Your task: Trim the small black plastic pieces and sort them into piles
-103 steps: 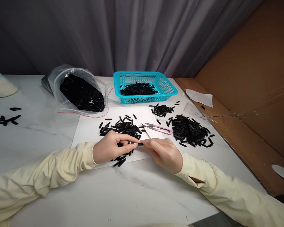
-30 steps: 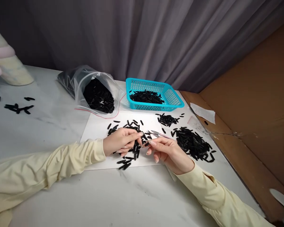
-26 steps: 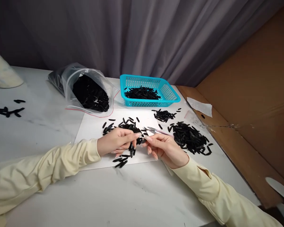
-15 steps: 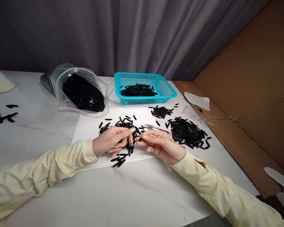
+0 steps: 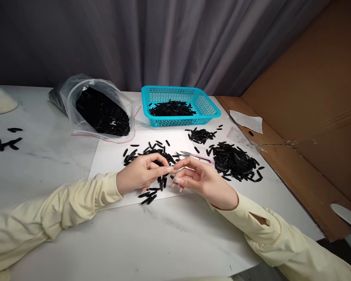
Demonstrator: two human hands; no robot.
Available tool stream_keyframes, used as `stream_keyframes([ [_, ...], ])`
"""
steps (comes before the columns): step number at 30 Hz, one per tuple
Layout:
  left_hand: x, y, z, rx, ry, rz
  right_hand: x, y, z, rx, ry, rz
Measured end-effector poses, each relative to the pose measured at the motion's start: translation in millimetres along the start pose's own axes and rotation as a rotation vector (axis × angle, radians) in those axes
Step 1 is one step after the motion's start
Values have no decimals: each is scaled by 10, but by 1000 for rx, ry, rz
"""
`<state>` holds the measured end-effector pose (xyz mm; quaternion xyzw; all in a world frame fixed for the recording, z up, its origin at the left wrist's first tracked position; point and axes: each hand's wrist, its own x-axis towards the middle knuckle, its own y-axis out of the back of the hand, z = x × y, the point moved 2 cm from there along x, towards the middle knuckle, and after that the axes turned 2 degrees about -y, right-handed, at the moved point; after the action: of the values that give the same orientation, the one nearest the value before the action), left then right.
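My left hand point(image 5: 144, 171) is pinched closed over a loose pile of black strips point(image 5: 156, 148) on a white sheet point(image 5: 105, 156). Its thumb and index fingertips meet those of my right hand point(image 5: 199, 177), whose fingers are curled with the thumb near them. Whatever lies between the fingertips is too small to make out. A small dark piece shows beside the right thumb. Just behind the right hand lie small scissors point(image 5: 200, 157) with pink handles. A larger heap of black strips point(image 5: 234, 162) is to the right, and a smaller heap point(image 5: 201, 135) sits behind.
A blue basket point(image 5: 181, 121) with black strips stands at the back. Left of it, an open plastic bag point(image 5: 102, 113) holds more black pieces. Some strips point(image 5: 6, 144) lie far left. Cardboard point(image 5: 310, 97) borders the right side, with a paper slip point(image 5: 247, 121) near it.
My left fingertips have moved slightly right and down to meet the right ones. My right hand has shifted a little right, its index finger now arched higher. The view has shifted slightly.
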<state>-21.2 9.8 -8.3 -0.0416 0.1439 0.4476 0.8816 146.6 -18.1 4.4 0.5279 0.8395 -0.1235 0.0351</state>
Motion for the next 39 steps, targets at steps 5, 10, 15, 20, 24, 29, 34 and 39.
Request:
stream_keyframes([
  [5, -19, -19, 9, 91, 2, -28, 13, 13, 27, -283, 228, 83],
  [10, -35, -17, 2, 97, -8, -63, 3, -10, 28, -515, 318, 137],
  [15, -15, 0, -29, 10, 8, -64, 6, 0, 1, -531, 339, 139],
  [20, 0, 9, -46, -102, 38, -64, 24, 26, 45, -310, 239, 133],
  [24, 4, 8, -40, -135, 42, -51, 22, 13, 47, -231, 211, 142],
  [29, 15, 10, -41, -147, 45, -37, 10, 10, 19, -253, 214, 187],
  [34, 21, 18, -43, -144, 45, -11, 16, 19, 36, -238, 219, 198],
  [39, 31, 22, -50, -134, 41, -4, 25, 30, 49, -259, 238, 223],
])
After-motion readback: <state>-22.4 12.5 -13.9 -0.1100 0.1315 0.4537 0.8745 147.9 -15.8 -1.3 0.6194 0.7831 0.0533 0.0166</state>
